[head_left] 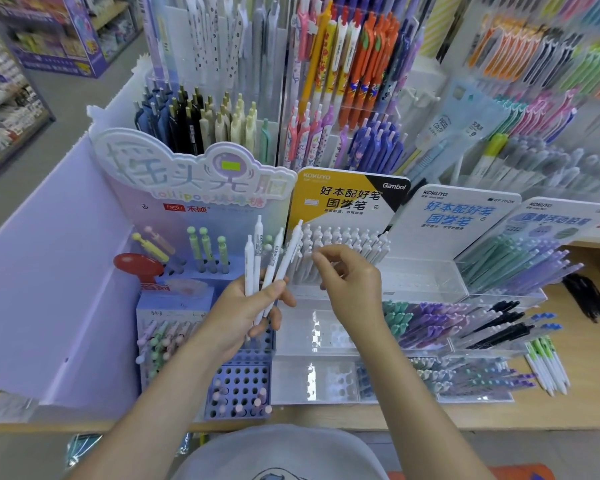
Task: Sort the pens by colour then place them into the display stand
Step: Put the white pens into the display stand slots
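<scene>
Stood in a stationery shop, at a wooden bench (pixel 589 271) crowded with pen racks, more racks rising behind. Held in the left hand (pixel 246 310), fingers and thumb curled round them: a small bunch of white pens (pixel 269 268), tips down in the palm, clip ends fanned up and away toward the far side. Hovered just right of that fan, the right hand (pixel 350 285), holding nothing, fingers loosely bent with fingertips aimed left at the rightmost pen's top. Just beyond both hands, under the yellow sign (pixel 343 199), a clear display stand (pixel 423 282), its left part already filled with upright white pens (pixel 343 240), its right part bare.

Judged the deciding relation thus: the bunch's long axis ran near-to-far and slightly right, almost in line with the filled rows, and the right hand sat between bunch and stand, nearer the open slots. Likely next: pinch one pen by its upper end with the right hand and carry it right and far.
</scene>
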The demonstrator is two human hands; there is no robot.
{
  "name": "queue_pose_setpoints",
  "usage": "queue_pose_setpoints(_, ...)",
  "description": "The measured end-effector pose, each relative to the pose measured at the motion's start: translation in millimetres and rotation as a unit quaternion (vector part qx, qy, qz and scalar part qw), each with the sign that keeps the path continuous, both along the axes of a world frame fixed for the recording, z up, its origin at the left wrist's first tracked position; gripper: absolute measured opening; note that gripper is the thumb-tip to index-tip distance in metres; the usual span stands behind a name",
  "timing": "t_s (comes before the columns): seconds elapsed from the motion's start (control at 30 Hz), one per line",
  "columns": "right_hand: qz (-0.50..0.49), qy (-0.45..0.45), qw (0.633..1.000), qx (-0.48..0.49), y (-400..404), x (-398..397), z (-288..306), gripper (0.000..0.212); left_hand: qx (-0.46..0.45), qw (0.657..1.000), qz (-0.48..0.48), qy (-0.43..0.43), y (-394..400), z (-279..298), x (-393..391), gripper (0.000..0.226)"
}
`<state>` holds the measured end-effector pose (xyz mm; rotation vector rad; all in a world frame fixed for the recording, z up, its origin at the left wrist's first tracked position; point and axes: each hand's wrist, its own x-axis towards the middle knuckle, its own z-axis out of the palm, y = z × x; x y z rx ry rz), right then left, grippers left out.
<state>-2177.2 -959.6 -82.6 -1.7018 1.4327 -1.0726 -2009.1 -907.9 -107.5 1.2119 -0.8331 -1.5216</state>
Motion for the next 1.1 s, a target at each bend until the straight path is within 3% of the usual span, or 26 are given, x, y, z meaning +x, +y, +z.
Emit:
queue_pose_setpoints(0.17, 0.049, -0.142, 0.984, 0.096, 8, -6, 26, 0.005, -0.005, 0.999, -0.041, -0.025, -1, 3, -10, 0.022)
queue_pose_setpoints(0.27, 0.024, -0.195, 0.976, 0.097, 6, -12, 28, 0.004, -0.006, 0.999, -0.048, -0.017, -1, 5, -15, 0.036)
queue_pose_setpoints(0.4, -0.024, -0.236, 0.969, 0.069, 3, -33, 34, 0.005, 0.002, 1.000, -0.018, -0.019, -2, 4, -12, 0.029)
queue_pose_setpoints(0.8, -0.060, -0.119, 0.991, -0.003, -10, -26, 4, 0.013, 0.012, 1.000, 0.010, -0.008, -7, 3, -12, 0.026)
queue_pose_setpoints(1.1, 0.000, 0.027, 1.000, 0.002, -16, -14, -23, 0.006, 0.009, 1.000, 0.003, -0.002, -6, 5, -13, 0.026)
